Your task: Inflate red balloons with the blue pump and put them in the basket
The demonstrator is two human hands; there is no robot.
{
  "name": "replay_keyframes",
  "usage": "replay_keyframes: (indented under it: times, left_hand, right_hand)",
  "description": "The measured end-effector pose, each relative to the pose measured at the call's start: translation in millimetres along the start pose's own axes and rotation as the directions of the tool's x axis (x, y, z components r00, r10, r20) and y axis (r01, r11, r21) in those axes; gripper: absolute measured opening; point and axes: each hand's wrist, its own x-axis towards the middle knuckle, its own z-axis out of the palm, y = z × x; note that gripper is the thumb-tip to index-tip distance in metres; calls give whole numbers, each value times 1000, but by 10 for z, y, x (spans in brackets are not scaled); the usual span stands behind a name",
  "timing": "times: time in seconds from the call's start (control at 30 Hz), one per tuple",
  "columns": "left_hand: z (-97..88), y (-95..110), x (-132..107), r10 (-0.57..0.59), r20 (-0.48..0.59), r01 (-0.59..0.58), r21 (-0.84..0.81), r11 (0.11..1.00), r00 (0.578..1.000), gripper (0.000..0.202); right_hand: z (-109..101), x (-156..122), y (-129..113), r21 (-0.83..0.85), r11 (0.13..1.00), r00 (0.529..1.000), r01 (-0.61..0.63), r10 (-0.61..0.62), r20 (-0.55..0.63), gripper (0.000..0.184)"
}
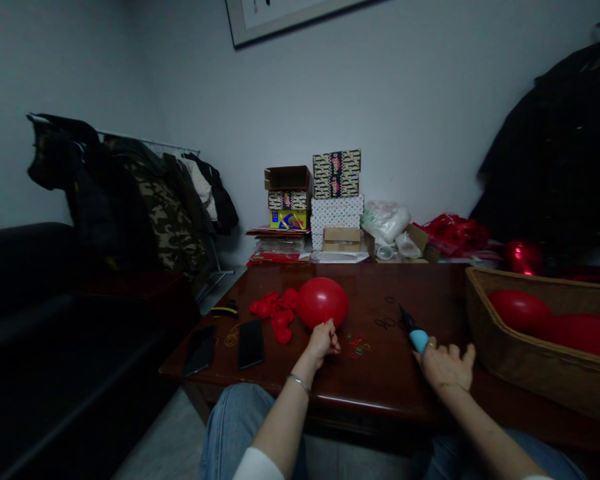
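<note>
My left hand (323,341) is closed in a pinch on the neck of an inflated red balloon (323,302) that rests on the dark wooden table (380,387). Flat red uninflated balloons (275,313) lie just left of it. My right hand (446,365) rests on the table with fingers spread, its fingertips touching a small blue-handled pump with a black nozzle (414,331). Small coloured rubber bands (359,345) lie between my hands.
A wicker basket (525,363) at the right holds inflated red balloons (520,311). Two dark phones (251,343) lie at the table's left end. Stacked boxes (336,175) and bags stand at the far edge. A dark sofa and a coat rack (130,187) are at the left.
</note>
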Motion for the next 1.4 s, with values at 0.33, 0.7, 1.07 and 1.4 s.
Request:
replay_keyframes:
  times: [0.33, 0.7, 1.07, 1.4]
  left_hand:
    - [-176, 141, -107, 25, 26, -27, 64, 998, 999, 40]
    - [-134, 649, -548, -104, 329, 1, 298, 955, 938, 41]
    - [-263, 1164, -813, 458, 266, -466, 787, 406, 848, 31]
    - [-209, 1338, -1002, 486, 525, -711, 579, 398, 699, 26]
  right_hand:
    - [-412, 74, -435, 174, 966, 953, 192, -141, -269, 72]
    - [-1366, -137, -1139, 189, 721, 697, 667, -513, -501, 91]
    - [-1422, -237, -1222, 287, 735, 764, 614, -461, -452, 75]
    - [-1495, -158, -1157, 589, 569, 781, 574, -597, -185, 110]
